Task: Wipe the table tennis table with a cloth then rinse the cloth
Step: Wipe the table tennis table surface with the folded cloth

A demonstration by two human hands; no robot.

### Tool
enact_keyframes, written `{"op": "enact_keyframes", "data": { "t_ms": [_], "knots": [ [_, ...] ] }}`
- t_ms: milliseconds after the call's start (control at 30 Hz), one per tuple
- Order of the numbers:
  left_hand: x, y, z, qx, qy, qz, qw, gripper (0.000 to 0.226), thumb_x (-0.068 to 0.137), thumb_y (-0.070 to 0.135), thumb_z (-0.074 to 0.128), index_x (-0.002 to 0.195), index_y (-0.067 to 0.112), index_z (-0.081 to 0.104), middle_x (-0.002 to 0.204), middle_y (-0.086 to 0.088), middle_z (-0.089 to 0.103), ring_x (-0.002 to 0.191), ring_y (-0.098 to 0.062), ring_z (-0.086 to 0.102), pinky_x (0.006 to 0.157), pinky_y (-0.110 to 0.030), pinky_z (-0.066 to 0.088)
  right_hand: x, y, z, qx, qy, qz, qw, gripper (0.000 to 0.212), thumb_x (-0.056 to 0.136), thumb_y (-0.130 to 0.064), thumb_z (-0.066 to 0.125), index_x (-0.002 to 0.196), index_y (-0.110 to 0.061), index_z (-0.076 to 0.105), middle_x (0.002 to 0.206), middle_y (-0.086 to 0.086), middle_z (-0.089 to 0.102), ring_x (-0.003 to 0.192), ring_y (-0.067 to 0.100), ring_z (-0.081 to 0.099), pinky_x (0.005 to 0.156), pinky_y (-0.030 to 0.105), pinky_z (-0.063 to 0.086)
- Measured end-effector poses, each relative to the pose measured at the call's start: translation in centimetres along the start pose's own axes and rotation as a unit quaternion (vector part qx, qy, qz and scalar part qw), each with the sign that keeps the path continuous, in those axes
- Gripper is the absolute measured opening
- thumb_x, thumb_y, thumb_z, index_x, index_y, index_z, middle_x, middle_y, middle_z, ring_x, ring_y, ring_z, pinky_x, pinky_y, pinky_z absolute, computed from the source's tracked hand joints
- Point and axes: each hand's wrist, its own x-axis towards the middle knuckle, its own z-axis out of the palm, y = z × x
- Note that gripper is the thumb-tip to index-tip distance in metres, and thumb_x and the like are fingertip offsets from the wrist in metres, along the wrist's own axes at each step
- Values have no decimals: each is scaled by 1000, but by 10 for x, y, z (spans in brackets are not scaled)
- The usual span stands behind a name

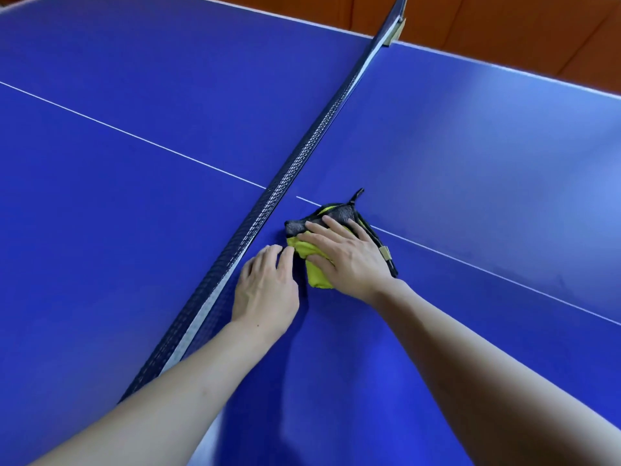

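head cam looking down here, so starting at the right hand (349,255): it's flat, fingers straight and spread, pressing down on the folded yellow and grey microfibre cloth with black edging (317,264). not curled around it, just palm and fingers on top. the left hand (267,289) sits just beside it on the near side, fingers relaxed and loosely bent, tips touching the cloth's yellow edge, holding nothing as far as i can tell.

the cloth lies on the blue table tennis table top (470,163), right half, right by the thin white centre line (470,264) and close to the black mesh net with the white band (268,203).

stuff that could go sideways imo:

- the cloth is bunched, and a black loop (358,195) and a small tan tag (385,253) stick out of the edges. push it toward the net and that loop could snag in the mesh, or the wad just unrolls and smears instead of wiping.
- with only a flat palm on top and no real grip, a fast stroke could let the hand slide off the cloth.
- left hand is nearly touching the net, so a sweep that way probably bumps it and drags the net out of line.
- there are faint dull patches on the far right of the table. easy to miss that area when leaning this far over, arms already stretched out.

rinsing hasn't come up yet, no water in view.
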Motion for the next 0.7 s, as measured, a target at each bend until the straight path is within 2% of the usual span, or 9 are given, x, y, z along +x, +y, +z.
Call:
{"op": "enact_keyframes", "data": {
  "t_ms": [167,300,433,600,700],
  "knots": [
    [33,5,1,-9,8,18,1000,44,94,17,50,138,17,49,136,-2,50,137,-24,43,113,-42,37,53,33,-4,-11,12,50,999,46,108,-57,34,152,-47,43,165,-23,36,158,11,22,129,49,17],
    [53,7,4,-6,7,24,1000,44,96,17,48,139,18,48,141,-3,46,140,-23,37,118,-40,30,85,53,-7,-7,42,119,992,46,108,-57,37,152,-46,45,166,-21,36,159,13,22,129,49,15],
    [60,6,8,-4,-2,26,1000,46,99,18,41,145,19,41,148,-2,39,146,-23,28,121,-38,22,104,66,-10,3,46,213,976,50,107,-58,33,155,-45,38,171,-16,26,161,17,13,130,52,7],
    [56,4,3,-20,-13,19,1000,44,99,17,42,142,19,43,147,-2,40,145,-22,28,120,-37,23,91,56,-12,25,42,314,948,55,103,-53,31,157,-44,31,173,-10,19,160,20,10,128,56,5],
    [53,0,0,-48,-22,3,999,43,100,20,40,143,23,40,149,2,35,146,-19,26,116,-35,28,56,28,-7,-27,58,311,948,56,104,-53,34,159,-43,29,173,-5,22,159,24,16,127,56,12]
  ]
}}
